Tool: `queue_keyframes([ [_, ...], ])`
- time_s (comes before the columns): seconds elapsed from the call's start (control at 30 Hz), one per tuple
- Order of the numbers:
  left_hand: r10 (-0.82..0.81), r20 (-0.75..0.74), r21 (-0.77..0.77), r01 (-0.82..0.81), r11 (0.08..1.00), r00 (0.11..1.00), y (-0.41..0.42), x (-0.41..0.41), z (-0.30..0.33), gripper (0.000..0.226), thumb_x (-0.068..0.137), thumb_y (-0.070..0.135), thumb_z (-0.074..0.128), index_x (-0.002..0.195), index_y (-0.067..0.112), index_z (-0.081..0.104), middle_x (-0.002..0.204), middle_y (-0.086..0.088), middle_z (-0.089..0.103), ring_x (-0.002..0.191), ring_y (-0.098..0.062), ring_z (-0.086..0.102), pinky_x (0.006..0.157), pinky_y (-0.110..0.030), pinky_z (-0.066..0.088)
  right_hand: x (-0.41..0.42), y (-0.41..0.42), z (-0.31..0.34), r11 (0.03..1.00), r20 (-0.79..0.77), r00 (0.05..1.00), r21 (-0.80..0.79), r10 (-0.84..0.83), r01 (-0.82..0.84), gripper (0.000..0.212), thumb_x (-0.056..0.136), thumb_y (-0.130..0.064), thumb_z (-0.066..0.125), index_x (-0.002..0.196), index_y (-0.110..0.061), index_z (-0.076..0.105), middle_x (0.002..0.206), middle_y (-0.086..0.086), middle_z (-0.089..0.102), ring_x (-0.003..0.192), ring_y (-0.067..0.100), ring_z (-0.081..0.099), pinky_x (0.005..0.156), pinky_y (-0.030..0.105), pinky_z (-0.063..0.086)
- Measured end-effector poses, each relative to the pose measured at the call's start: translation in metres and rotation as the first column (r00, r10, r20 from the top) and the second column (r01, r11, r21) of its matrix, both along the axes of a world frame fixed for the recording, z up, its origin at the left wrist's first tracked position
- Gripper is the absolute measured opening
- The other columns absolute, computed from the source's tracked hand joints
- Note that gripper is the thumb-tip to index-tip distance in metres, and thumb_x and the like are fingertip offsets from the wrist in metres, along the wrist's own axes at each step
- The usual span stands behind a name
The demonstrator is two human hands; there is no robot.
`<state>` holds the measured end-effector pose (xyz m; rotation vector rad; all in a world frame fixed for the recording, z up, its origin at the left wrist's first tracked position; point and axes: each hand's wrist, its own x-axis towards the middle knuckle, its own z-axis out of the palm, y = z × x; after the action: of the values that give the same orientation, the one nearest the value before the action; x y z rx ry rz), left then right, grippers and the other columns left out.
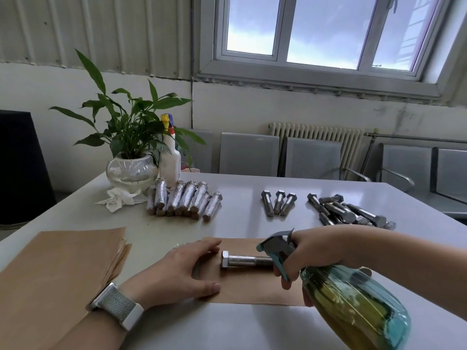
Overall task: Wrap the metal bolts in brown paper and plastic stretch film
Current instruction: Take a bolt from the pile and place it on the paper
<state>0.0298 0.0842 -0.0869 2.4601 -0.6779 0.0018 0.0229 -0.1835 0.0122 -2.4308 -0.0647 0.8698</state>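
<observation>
The right hand [318, 251] grips a teal spray bottle [353, 306] with its nozzle aimed at one bolt [246, 260], and the left hand [182, 269] lies flat and open, pressing on the edge of the brown paper sheet [252, 291] under that bolt. This looks like the spraying step before wrapping; next the bottle must go down so both hands can roll the paper around the bolt. Farther back on the surface [240, 329] are wrapped bolts [184, 200], bare bolts [348, 213] and a paper stack [58, 269].
</observation>
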Motion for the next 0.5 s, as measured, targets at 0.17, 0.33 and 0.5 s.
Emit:
queue_keyframes([
  [0.17, 0.004, -0.010, -0.001, -0.004, 1.000, 1.000, 0.000, 0.000, 0.000, 0.085, 0.072, 0.055, 0.071, 0.144, 0.045, 0.026, 0.137, 0.028, 0.042, 0.125, 0.012, 0.035, 0.109, -0.015, 0.026, -0.005, -0.015, 0.008, 0.998, -0.060, 0.997, -0.026, -0.058, 0.056, 0.035, 0.078, -0.014, 0.071, 0.111, -0.009, 0.061, 0.071, -0.001, 0.075, 0.067, 0.023, 0.072, 0.063, 0.032, 0.060],
  [0.33, 0.006, -0.019, -0.001, -0.006, 1.000, 1.000, 0.000, 0.000, 0.000, 0.084, 0.072, 0.056, 0.070, 0.142, 0.049, 0.024, 0.137, 0.030, 0.041, 0.127, 0.011, 0.034, 0.111, -0.019, 0.025, -0.010, -0.023, 0.006, 0.993, -0.087, 0.991, -0.070, -0.102, 0.096, 0.031, 0.081, -0.009, 0.066, 0.110, 0.000, 0.059, 0.081, 0.009, 0.074, 0.070, 0.033, 0.072, 0.075, 0.043, 0.061],
  [0.5, 0.002, -0.025, 0.003, -0.002, 1.000, 1.000, 0.001, 0.000, 0.000, 0.085, 0.070, 0.059, 0.068, 0.142, 0.049, 0.024, 0.136, 0.031, 0.041, 0.127, 0.010, 0.035, 0.111, -0.018, 0.026, -0.011, -0.026, 0.014, 0.996, -0.101, 0.991, -0.046, -0.086, 0.081, 0.037, 0.078, -0.011, 0.074, 0.111, -0.011, 0.060, 0.106, 0.014, 0.068, 0.074, 0.031, 0.072, 0.076, 0.040, 0.061],
])
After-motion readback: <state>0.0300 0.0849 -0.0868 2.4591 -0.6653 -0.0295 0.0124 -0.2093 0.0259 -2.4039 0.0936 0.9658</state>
